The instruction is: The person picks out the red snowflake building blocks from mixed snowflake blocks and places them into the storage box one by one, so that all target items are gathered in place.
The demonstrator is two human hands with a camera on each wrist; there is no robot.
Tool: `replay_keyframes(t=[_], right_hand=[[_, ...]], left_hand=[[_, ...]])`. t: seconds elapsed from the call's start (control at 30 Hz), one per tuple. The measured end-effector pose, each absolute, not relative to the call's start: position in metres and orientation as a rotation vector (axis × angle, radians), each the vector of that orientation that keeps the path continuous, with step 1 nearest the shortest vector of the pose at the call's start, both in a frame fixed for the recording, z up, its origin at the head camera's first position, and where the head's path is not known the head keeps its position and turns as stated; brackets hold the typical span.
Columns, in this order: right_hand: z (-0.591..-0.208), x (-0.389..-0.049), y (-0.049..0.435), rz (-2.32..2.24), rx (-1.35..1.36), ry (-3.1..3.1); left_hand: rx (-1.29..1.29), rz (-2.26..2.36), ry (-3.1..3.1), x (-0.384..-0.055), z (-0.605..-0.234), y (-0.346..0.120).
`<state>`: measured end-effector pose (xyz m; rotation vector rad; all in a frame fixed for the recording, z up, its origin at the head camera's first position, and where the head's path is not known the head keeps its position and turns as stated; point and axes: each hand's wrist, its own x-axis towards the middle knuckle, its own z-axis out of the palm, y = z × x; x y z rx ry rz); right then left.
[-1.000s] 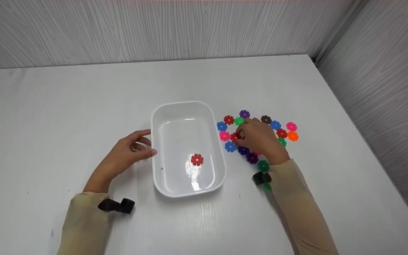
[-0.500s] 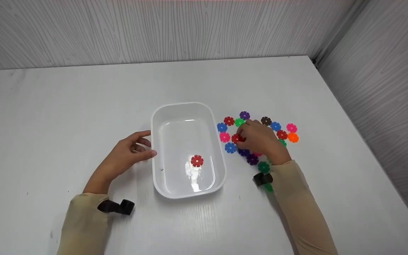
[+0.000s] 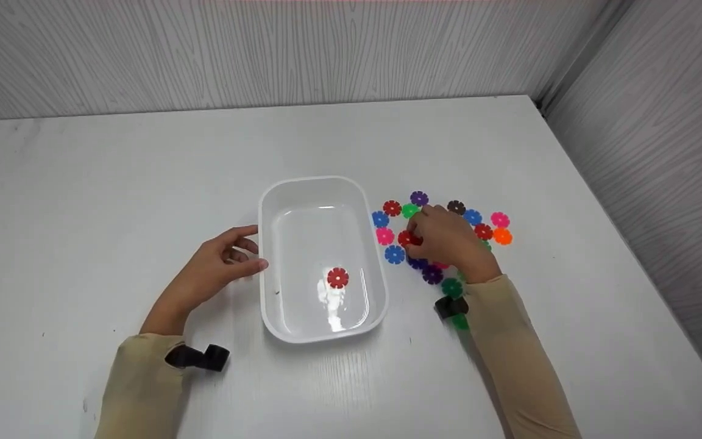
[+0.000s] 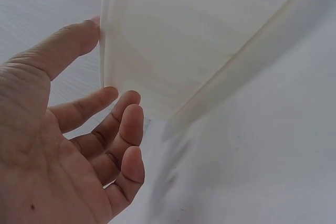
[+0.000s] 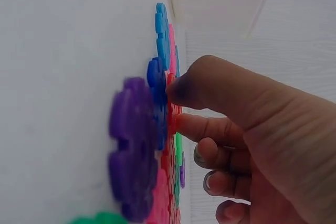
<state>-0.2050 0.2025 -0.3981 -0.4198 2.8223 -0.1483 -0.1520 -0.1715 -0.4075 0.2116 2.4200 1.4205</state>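
A white rectangular tray (image 3: pixel 302 244) with rounded corners stands in the middle of the table, and one red notched interlocking disc (image 3: pixel 337 278) lies inside it. At its left side is my left hand (image 3: pixel 217 262), thumb tip at the rim and fingers loosely bent along the outer wall. To the right of the tray my right hand (image 3: pixel 448 238) reaches down into a spread of colourful notched discs. Its thumb and index finger pinch a red disc (image 3: pixel 406 239) by the edge, close to the table. The right wrist view shows the fingertips (image 5: pixel 181 90) at this disc, beside a dark blue disc (image 5: pixel 157 90).
Around the right hand lie discs such as a blue disc (image 3: pixel 395 255), a pink disc (image 3: pixel 384 236), a brown disc (image 3: pixel 456 208) and an orange disc (image 3: pixel 502 236). Green discs sit partly under the right wrist. A wood-grain panel (image 3: pixel 302 55) rises behind the white table (image 3: pixel 144 164).
The red disc at the right fingertips has shifted very slightly to the right, toward the hand. Both hands, the tray and the other discs stay practically where they were.
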Motion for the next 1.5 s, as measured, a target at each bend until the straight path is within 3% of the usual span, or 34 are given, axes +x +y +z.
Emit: replay_keyframes(t=[0.9,1.5], right_hand=[[-0.396,-0.204,0.207,-0.318,-0.435,2.798],[-0.367,-0.194,0.211,-0.581,-0.457,2.876]], left_hand=[[0.213,1.43,2.407,-0.149,-0.407,-0.172],[0.219,1.41,2.414,-0.15,-0.407,-0.171]])
